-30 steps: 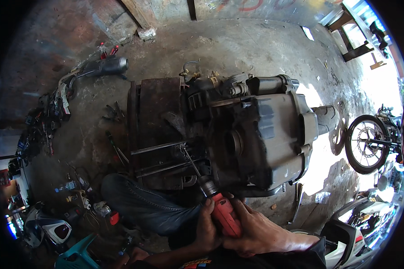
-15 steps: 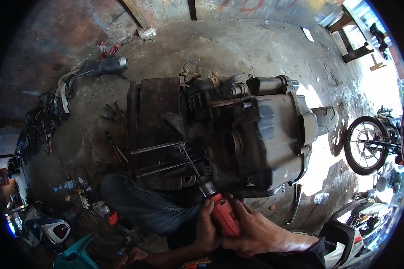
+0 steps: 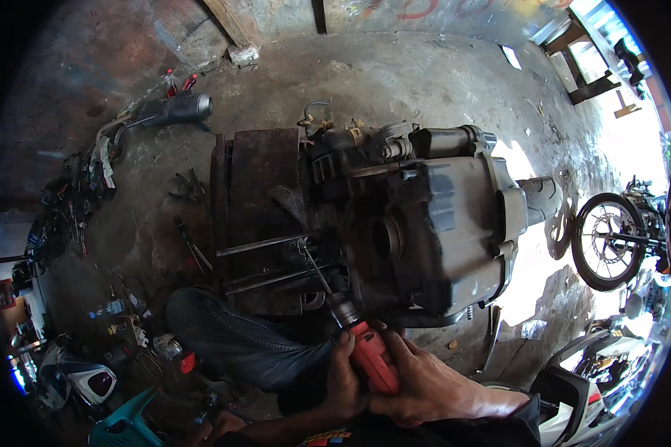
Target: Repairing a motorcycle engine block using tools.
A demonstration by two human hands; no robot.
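Observation:
At the lower middle, a red power drill (image 3: 373, 359) with a dark chuck is held between both hands. My left hand (image 3: 343, 380) is closed around its left side, thumb up along the body. My right hand (image 3: 421, 380) wraps it from the right. From the chuck a long thin bit (image 3: 317, 270) reaches up and left to the open part of an engine (image 3: 462, 223); its tip meets the metal between long studs (image 3: 265, 244). What exactly the tip touches is too small to tell. The engine's big dark casing lies on its side, against a rusty metal stand (image 3: 265, 171).
Pliers (image 3: 196, 186) and a green-handled tool (image 3: 183, 229) lie on the floor left of the stand. An exhaust muffler (image 3: 175, 110) rests farther back. My bent knee (image 3: 201, 313) is close by. A motorcycle wheel (image 3: 610, 242) stands at right; loose parts (image 3: 138, 328) litter the left.

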